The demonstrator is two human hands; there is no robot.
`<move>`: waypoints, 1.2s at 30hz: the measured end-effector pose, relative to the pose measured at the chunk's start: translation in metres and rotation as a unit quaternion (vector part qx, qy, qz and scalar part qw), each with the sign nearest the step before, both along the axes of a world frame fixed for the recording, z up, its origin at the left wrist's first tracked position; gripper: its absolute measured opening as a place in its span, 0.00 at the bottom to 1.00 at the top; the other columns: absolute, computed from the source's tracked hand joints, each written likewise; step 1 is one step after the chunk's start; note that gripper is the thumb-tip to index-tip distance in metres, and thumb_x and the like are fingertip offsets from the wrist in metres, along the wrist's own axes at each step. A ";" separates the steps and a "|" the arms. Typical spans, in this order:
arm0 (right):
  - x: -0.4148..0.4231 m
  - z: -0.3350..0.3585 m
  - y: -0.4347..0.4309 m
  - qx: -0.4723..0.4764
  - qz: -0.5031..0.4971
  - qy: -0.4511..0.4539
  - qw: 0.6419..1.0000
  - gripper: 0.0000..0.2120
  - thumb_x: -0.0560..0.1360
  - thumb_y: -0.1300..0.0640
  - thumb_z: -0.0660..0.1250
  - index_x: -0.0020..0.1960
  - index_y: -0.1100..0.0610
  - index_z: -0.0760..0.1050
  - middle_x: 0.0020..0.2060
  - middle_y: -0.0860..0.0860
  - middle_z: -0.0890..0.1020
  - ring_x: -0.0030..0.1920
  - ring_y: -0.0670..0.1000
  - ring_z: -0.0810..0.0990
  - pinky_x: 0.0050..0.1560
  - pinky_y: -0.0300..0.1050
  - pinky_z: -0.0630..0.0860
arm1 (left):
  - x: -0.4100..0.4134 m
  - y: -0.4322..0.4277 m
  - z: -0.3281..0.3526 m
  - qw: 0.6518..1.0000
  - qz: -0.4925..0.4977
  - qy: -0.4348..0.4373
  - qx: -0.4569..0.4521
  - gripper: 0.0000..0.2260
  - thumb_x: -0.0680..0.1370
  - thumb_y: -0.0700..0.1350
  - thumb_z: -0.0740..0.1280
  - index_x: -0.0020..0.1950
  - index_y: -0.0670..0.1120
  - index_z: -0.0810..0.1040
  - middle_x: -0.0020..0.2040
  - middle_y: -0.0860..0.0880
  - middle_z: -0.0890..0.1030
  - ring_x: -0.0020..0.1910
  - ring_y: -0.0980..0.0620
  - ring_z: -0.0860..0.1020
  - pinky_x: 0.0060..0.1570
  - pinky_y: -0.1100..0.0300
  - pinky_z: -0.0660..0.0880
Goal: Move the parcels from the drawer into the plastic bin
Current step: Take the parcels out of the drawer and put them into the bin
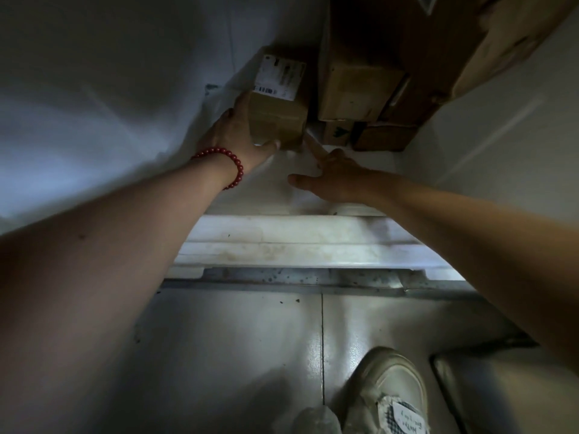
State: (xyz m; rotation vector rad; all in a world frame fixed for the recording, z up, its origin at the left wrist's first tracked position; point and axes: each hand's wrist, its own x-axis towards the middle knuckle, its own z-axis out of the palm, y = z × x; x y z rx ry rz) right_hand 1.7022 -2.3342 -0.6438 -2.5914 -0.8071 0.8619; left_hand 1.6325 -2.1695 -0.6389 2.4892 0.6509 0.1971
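parcel label (279, 77): barcode, print too blurred to read | shoe tag (407, 416): handwriting, not legible

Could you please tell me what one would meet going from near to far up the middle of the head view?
In order: white shoe → drawer's front edge → right hand → labelled parcel. The left hand grips that parcel and overlaps it, so I leave it out.

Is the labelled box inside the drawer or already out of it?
Inside: labelled box lies within the drawer beside other boxes, left hand gripping it.
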 end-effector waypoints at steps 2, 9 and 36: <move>-0.005 0.002 0.005 0.000 0.015 0.008 1.000 0.39 0.77 0.36 0.58 0.77 0.38 0.36 0.78 0.58 0.50 0.76 0.61 0.56 0.74 0.56 0.58 | -0.004 0.001 0.002 0.999 0.021 -0.014 -0.029 0.43 0.70 0.58 0.73 0.77 0.52 0.53 0.72 0.47 0.68 0.69 0.45 0.68 0.66 0.52 0.67; -0.014 0.005 0.006 -0.004 0.078 0.010 0.997 0.33 0.79 0.39 0.58 0.78 0.39 0.46 0.77 0.54 0.55 0.75 0.60 0.57 0.74 0.56 0.59 | -0.020 -0.005 0.014 0.993 0.116 0.029 0.002 0.55 0.61 0.67 0.75 0.76 0.41 0.54 0.71 0.43 0.64 0.69 0.44 0.66 0.65 0.53 0.68; -0.178 0.153 -0.108 0.175 -0.075 0.020 0.981 0.43 0.76 0.45 0.69 0.80 0.53 0.46 0.75 0.58 0.60 0.74 0.56 0.62 0.71 0.45 0.59 | -0.203 -0.102 0.164 0.998 0.063 0.015 -0.021 0.41 0.60 0.60 0.76 0.68 0.47 0.67 0.64 0.48 0.72 0.60 0.51 0.71 0.54 0.64 0.66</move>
